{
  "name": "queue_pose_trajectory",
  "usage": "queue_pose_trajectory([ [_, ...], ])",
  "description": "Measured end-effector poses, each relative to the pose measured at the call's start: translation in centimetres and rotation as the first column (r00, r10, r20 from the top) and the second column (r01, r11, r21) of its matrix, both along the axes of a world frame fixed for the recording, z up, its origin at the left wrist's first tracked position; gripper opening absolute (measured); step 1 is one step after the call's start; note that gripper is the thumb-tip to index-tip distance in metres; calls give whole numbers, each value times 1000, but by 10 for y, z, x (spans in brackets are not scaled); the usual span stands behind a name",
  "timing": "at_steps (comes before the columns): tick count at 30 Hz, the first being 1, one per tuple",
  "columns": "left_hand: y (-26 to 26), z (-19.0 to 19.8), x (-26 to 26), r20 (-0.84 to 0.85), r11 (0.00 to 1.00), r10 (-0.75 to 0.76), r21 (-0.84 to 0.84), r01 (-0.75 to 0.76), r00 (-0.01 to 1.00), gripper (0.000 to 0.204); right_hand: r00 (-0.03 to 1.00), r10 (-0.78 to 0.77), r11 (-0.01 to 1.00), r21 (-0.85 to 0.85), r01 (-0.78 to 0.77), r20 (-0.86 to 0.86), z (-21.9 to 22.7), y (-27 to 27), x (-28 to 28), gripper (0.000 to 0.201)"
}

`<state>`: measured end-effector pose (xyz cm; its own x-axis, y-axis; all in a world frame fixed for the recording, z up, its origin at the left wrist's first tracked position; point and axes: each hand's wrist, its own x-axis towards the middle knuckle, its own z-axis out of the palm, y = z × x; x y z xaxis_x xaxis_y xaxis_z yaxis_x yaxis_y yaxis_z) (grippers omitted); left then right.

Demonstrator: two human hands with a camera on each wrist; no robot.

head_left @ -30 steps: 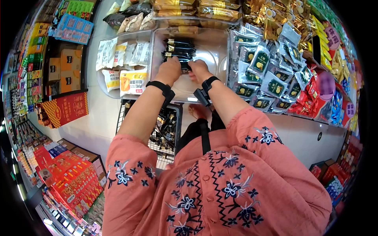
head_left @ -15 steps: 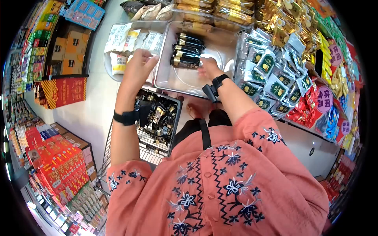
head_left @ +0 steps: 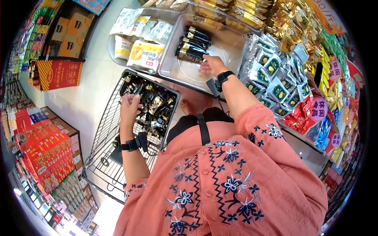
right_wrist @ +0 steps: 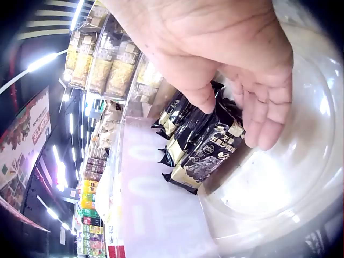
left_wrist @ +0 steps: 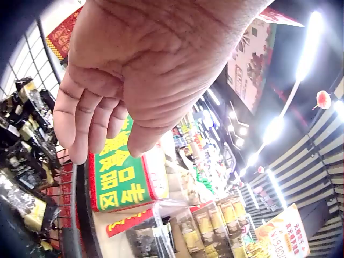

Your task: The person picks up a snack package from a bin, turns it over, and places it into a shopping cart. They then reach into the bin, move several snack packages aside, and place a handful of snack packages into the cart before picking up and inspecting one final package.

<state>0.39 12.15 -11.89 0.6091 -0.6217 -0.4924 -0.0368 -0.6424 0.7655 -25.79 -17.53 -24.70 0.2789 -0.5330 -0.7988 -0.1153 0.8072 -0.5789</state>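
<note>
My left hand [head_left: 130, 109] hovers over the wire shopping cart, its fingers loosely bent and nothing in them. Below it lies a heap of small black-and-gold snack packs [head_left: 154, 103] in the cart's upper basket. In the left wrist view the packs [left_wrist: 27, 177] sit beside the fingertips. My right hand [head_left: 213, 65] is inside a clear plastic bin [head_left: 232, 47], at the near right end of a row of black snack packs [head_left: 193, 44]. The right wrist view shows thumb and relaxed fingers spread either side of the end of the nearest pack [right_wrist: 207, 156].
Left of the bin is another clear bin with white-and-yellow bread packs [head_left: 145, 55]. Silver-and-green packets [head_left: 271, 67] fill the right side, with gold packs [head_left: 252, 15] behind. The wire cart [head_left: 106, 145] stands against the display. A red-box stack [head_left: 43, 153] is farther left.
My left hand has left the row in the bin and swung left and down over the cart. My right hand stays beside the row. The view has shifted, showing more of the cart.
</note>
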Motion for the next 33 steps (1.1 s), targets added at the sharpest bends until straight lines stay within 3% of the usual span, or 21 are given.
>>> queue_pose_trajectory([
  [7, 42, -49, 4, -89, 995, 71, 77, -64, 994, 44, 1000, 15, 999, -41, -15, -1, 17, 1, -11, 49],
  [14, 67, -92, 3, 37, 983, 107, 149, -111, 994, 39, 990, -12, 989, -142, 33, 143, 40, -7, -8, 33],
  [18, 84, -135, 7, 154, 992, 7, 123, -26, 988, 45, 974, 103, 972, -230, -55, 203, 105, 8, 10, 27],
  [19, 82, -121, 0, 149, 993, -4, 119, -14, 989, 45, 967, 140, 965, -247, -86, 211, 117, 14, 16, 27],
  [21, 83, -127, -2, 153, 994, -47, 108, 31, 987, 44, 951, 210, 949, -283, -141, 229, 136, 24, 27, 27],
  [24, 85, -127, -8, 150, 978, -117, 192, 87, 982, 47, 905, 317, 922, -315, -224, 285, 155, 42, 41, 28],
  [27, 95, -154, -14, 208, 977, -151, 182, 113, 967, 50, 863, 407, 893, -331, -305, 301, 162, 61, 52, 29],
  [28, 96, -155, -14, 151, 970, -165, 204, 132, 975, 61, 847, 437, 881, -333, -335, 304, 163, 66, 55, 29],
  [32, 106, -182, -20, 225, 977, -36, 212, -12, 974, 72, 767, 586, 801, -329, -500, 261, 163, 86, 64, 29],
  [33, 107, -192, -15, 111, 976, 34, 208, -57, 993, 71, 757, 600, 793, -322, -517, 261, 162, 89, 66, 31],
])
